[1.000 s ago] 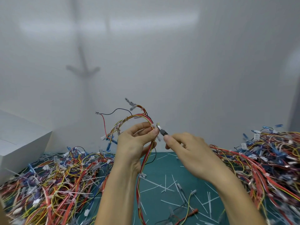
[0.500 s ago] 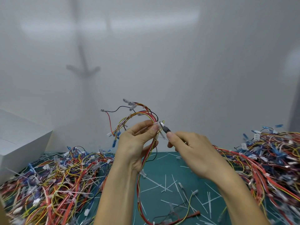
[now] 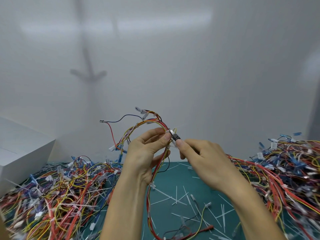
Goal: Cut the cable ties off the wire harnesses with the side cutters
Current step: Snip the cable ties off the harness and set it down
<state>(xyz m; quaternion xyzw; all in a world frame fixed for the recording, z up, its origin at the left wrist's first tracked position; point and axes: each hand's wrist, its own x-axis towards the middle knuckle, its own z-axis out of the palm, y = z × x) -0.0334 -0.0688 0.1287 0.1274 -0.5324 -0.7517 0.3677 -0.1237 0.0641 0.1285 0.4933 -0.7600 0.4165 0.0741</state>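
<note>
**Cutter tip at a tie on the lifted harness**

Nearest to the camera, a green cutting mat [image 3: 173, 181] is lying under many cut tie pieces [image 3: 176, 194]. A left pile of harnesses [image 3: 57, 193] and a right pile of harnesses [image 3: 285, 172] are lying at its two sides. Above the mat, the left hand [image 3: 145, 153] is pinching one wire harness [image 3: 155, 122] between thumb and forefinger, and the lower part of the harness is hanging down to the mat. The right hand [image 3: 206, 160] is curling its fingers around the side cutters [image 3: 175, 136]; only the black head and metal tip are showing. The tip is touching the harness at a white cable tie [image 3: 167, 132], just beside the left thumb. Farther back, a white box [image 3: 22, 149] is standing at the left, before a white wall [image 3: 190, 66].
</note>
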